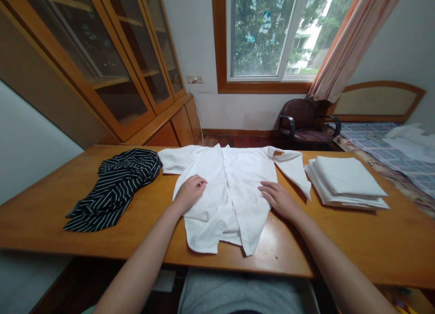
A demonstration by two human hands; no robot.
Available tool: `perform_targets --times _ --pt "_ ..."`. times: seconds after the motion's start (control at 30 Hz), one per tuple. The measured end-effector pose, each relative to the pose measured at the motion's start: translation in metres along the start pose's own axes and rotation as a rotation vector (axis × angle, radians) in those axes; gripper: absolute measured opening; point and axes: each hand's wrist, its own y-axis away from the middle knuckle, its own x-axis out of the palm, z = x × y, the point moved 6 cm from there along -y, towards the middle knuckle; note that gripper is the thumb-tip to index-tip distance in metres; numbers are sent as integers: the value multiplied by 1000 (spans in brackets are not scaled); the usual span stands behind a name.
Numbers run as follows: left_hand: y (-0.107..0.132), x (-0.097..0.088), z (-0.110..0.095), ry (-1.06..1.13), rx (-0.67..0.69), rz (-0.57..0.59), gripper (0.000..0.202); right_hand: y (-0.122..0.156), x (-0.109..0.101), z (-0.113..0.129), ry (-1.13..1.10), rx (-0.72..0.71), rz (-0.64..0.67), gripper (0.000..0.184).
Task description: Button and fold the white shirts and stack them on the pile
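Observation:
A white button-up shirt lies spread on the wooden table, collar at the far edge and hem towards me. Its left sleeve is out flat; the right sleeve is bent and folded down to a point. My left hand rests on the shirt's left side, fingers curled together and pinching at the cloth. On the right side edge, my right hand lies with its fingers stretched out over the fabric. The lower front shows wrinkles, and the hem is uneven.
Left of the shirt is a crumpled black garment with white stripes. A stack of folded white cloth sits at the right. The wooden table has its near edge close to my body. Beyond are a chair and a bed.

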Motion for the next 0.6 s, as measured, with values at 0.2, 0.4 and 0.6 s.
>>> perform_targets --times 0.2,0.4,0.6 --pt "69 -9 1 91 104 219 47 7 -9 7 -102 -10 -41 36" --pt "101 -18 7 -71 105 199 52 17 -15 24 -207 -108 28 50" --pt "97 -17 8 -41 85 220 33 15 -14 23 -199 -101 -36 25"
